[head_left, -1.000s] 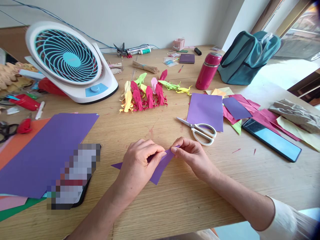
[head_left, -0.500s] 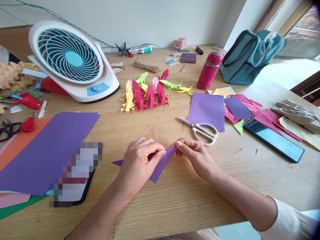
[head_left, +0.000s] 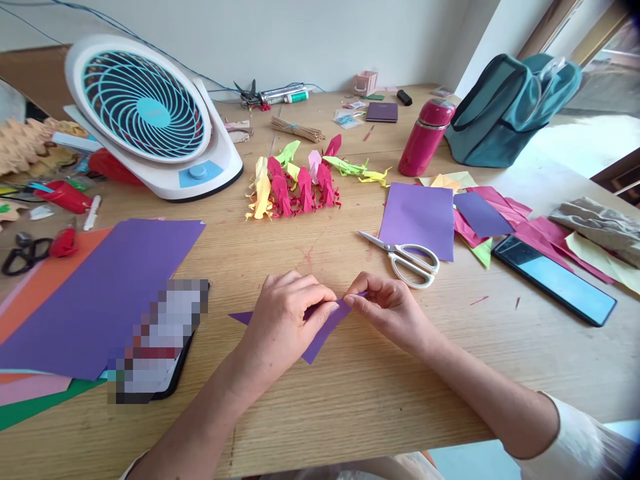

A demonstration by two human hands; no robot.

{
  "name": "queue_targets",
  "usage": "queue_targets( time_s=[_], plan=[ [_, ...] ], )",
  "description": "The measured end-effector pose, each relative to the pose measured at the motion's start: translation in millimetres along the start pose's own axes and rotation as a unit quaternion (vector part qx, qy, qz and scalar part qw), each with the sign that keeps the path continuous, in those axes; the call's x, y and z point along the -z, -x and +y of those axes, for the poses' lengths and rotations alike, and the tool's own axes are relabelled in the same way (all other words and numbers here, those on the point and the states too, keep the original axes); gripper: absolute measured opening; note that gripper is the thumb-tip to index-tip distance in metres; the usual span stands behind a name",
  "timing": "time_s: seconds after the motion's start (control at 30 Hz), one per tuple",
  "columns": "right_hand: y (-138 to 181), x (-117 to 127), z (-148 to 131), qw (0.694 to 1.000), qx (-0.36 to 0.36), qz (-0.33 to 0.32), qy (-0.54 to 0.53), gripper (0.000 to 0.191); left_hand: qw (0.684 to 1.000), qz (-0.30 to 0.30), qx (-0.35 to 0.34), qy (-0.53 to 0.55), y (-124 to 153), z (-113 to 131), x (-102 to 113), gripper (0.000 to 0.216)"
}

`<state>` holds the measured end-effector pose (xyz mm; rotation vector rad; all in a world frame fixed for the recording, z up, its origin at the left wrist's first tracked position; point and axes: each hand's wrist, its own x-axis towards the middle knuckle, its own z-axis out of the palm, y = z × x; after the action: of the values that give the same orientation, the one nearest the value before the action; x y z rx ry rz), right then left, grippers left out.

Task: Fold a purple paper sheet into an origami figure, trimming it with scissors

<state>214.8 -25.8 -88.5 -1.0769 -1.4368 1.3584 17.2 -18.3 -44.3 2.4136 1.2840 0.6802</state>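
Folded purple paper [head_left: 325, 335] pinched from both sides

A folded piece of purple paper is held over the near part of the bench [head_left: 360, 420], between and under the fingers. By the left hand [head_left: 289, 320] it is gripped with thumb and forefinger, close to its right end; the middle is covered by that hand, and a pointed tip is left sticking out on the far left. By the right hand [head_left: 393, 310] the right end is pinched between thumb and forefinger, just beside the left thumb tip. A flap is seen hanging below the left thumb, corner pointed toward the near edge. Whether the bench is touched by the paper cannot be told.

White-handled scissors [head_left: 413, 265] are placed just beyond the right hand, partly over a flat purple sheet [head_left: 419, 212]. A dark phone [head_left: 555, 279] is laid farther right, near colored scraps [head_left: 543, 238]. At left, a second phone [head_left: 163, 353], screen blurred out, is rested against stacked paper [head_left: 107, 287]. Folded paper figures [head_left: 305, 190] are grouped ahead of the hands, with a fan [head_left: 153, 110] beyond to the left.
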Motion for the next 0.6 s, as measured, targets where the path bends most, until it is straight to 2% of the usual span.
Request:
queue_targets(
  time_s=[0.2, 0.43, 0.53, 0.6],
  plan=[
    [-3, 7, 2, 1.0, 0.002, 0.006, -0.019, 0.028, 1.0, -0.014, 0.009, -0.012, -2, -3, 9, 0.011],
    [1, 9, -14, 0.988, 0.05, -0.045, 0.139, 0.011, 0.998, -0.032, -0.042, -0.031, 0, -1, 8, 0.012],
    [3, 6, -18, 0.985, 0.064, -0.056, 0.148, 0.01, 0.997, -0.042, -0.062, -0.031, 1, 1, 6, 0.012],
    [4, 5, -19, 0.986, 0.063, -0.043, 0.15, 0.011, 0.998, -0.036, -0.05, -0.019, 0, 1, 6, 0.01]
  ],
)
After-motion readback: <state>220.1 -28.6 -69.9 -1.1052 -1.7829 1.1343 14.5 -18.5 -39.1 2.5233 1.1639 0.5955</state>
